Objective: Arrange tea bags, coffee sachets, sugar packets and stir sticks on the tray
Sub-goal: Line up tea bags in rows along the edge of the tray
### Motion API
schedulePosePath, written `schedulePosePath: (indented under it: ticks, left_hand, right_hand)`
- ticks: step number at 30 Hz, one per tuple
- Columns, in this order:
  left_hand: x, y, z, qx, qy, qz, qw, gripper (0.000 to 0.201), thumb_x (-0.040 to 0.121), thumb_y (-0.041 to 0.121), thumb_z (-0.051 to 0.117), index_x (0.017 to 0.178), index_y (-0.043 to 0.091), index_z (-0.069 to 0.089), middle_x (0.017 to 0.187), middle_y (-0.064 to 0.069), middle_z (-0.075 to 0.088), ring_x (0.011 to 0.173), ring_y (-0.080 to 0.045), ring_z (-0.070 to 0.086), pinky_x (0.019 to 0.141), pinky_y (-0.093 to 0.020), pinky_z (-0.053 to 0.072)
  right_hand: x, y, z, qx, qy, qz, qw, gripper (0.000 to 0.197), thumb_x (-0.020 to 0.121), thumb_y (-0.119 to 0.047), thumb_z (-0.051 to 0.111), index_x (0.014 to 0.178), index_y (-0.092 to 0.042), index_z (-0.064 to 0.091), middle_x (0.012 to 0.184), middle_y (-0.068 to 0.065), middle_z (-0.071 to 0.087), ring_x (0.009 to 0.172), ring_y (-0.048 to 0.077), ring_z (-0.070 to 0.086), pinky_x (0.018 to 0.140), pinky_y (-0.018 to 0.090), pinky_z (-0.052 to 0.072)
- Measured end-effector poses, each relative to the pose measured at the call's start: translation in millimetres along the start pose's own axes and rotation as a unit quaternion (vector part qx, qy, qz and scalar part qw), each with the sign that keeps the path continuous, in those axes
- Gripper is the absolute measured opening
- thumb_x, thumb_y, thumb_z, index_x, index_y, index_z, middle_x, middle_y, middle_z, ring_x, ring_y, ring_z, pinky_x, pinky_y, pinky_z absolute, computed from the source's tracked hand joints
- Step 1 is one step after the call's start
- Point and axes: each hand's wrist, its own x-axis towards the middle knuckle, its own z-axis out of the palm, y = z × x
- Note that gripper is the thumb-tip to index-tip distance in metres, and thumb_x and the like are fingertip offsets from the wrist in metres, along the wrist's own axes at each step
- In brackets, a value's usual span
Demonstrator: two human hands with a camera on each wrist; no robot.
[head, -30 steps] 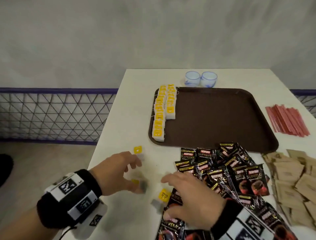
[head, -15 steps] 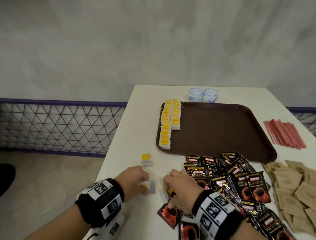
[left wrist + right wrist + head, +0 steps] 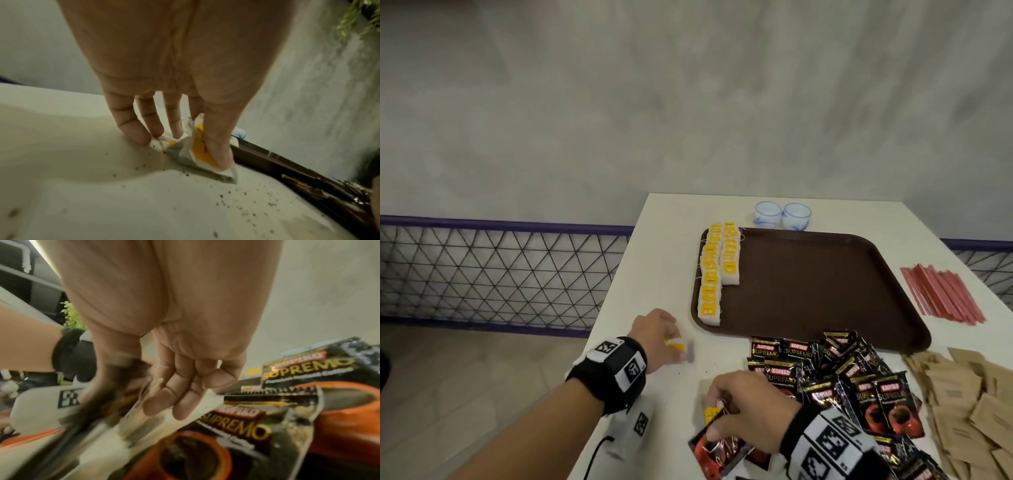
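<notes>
Two rows of yellow-tagged tea bags (image 3: 717,270) lie along the left edge of the brown tray (image 3: 825,291). My left hand (image 3: 657,329) is on the white table just left of the tray's near corner. It pinches loose tea bags (image 3: 202,152) between thumb and fingers, pressed against the tabletop. Nearer me, my right hand (image 3: 736,411) is curled round another tea bag with a yellow tag (image 3: 711,415), above a stray coffee sachet (image 3: 717,455). The right wrist view is blurred. Black coffee sachets (image 3: 859,380) are piled in front of the tray.
Brown sugar packets (image 3: 969,407) lie at the right front, and red stir sticks (image 3: 941,294) right of the tray. Two small white-and-blue cups (image 3: 782,216) stand behind the tray. Dark tea crumbs (image 3: 236,193) dot the table (image 3: 661,260). Its left edge drops off beside my left wrist.
My left hand has moved forward to the loose tea bag near the tray's corner and taken it up. My right hand has drawn back with its tea bag. The head view has tilted upward.
</notes>
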Motion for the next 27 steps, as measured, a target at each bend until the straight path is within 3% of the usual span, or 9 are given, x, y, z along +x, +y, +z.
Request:
schedulePosePath:
  ticks: [3,6,8,11,16,20,23,27]
  left_hand:
    - [4,4,1,0.054,-0.019,-0.025,0.998,0.048,0.076,0.044,0.071,0.115,0.017,0.062,0.126,-0.003,0.047,0.119,-0.023,0.043,0.099,-0.030,0.039]
    - [4,6,2,0.066,-0.021,-0.029,0.997,0.042,0.080,0.041,0.068,0.112,0.014,0.064,0.121,-0.005,0.055,0.115,-0.025,0.047,0.094,-0.029,0.041]
    - [3,6,3,0.073,-0.015,-0.023,0.997,0.039,0.080,0.040,0.068,0.110,0.015,0.064,0.120,-0.004,0.054,0.114,-0.024,0.047,0.092,-0.029,0.041]
    - [2,8,5,0.062,0.012,-0.022,0.998,0.033,0.076,0.037,0.073,0.102,0.018,0.065,0.111,0.001,0.051,0.107,-0.018,0.050,0.085,-0.023,0.041]
    - [2,10,3,0.004,0.014,-0.031,0.999,0.033,0.066,0.031,0.082,0.074,0.025,0.050,0.101,0.004,0.054,0.089,-0.012,0.051,0.071,-0.018,0.040]
    - [4,6,6,-0.072,0.023,-0.040,0.996,0.038,0.057,0.019,0.087,0.069,0.023,0.051,0.093,0.007,0.053,0.072,-0.002,0.048,0.054,-0.007,0.035]
    - [4,5,10,-0.076,0.021,-0.015,0.997,0.038,0.056,0.015,0.088,0.055,0.028,0.052,0.098,0.008,0.046,0.068,0.002,0.045,0.056,-0.003,0.038]
    - [10,3,9,-0.069,0.001,-0.042,0.997,0.031,0.049,0.019,0.088,0.047,0.026,0.058,0.094,0.008,0.056,0.072,-0.005,0.052,0.052,-0.007,0.035]
  right_hand:
    - [-1,4,-6,0.064,0.051,-0.029,0.996,0.015,0.078,-0.030,0.075,0.083,-0.031,0.061,0.091,-0.009,0.061,0.078,0.005,0.056,0.070,0.016,0.044]
    - [-1,9,-17,0.107,0.130,-0.048,0.985,0.016,0.083,-0.016,0.067,0.079,-0.029,0.059,0.068,-0.009,0.051,0.056,0.001,0.045,0.057,0.013,0.037]
    - [2,13,-27,0.166,0.146,-0.052,0.974,0.018,0.083,-0.010,0.065,0.078,-0.026,0.060,0.069,-0.005,0.058,0.058,0.005,0.053,0.061,0.020,0.043]
    - [11,22,-46,0.225,0.161,-0.053,0.959,0.025,0.083,-0.002,0.064,0.081,-0.026,0.060,0.085,0.001,0.063,0.070,0.021,0.070,0.060,0.029,0.052]
    - [42,41,-95,0.233,0.240,-0.013,0.942,0.037,0.074,0.006,0.072,0.089,-0.025,0.058,0.076,0.002,0.064,0.058,0.015,0.061,0.056,0.030,0.053]
    - [84,58,-119,0.192,0.267,0.023,0.944,0.033,0.077,0.006,0.067,0.080,-0.026,0.061,0.078,0.000,0.062,0.066,0.017,0.058,0.063,0.034,0.055]
    - [114,66,-127,0.149,0.260,0.050,0.953,0.030,0.082,0.001,0.063,0.073,-0.027,0.063,0.087,0.003,0.064,0.074,0.019,0.060,0.074,0.041,0.058]
    - [138,57,-133,0.146,0.196,0.049,0.968,0.026,0.088,0.003,0.059,0.080,-0.022,0.063,0.093,0.007,0.058,0.075,0.025,0.067,0.066,0.038,0.061]
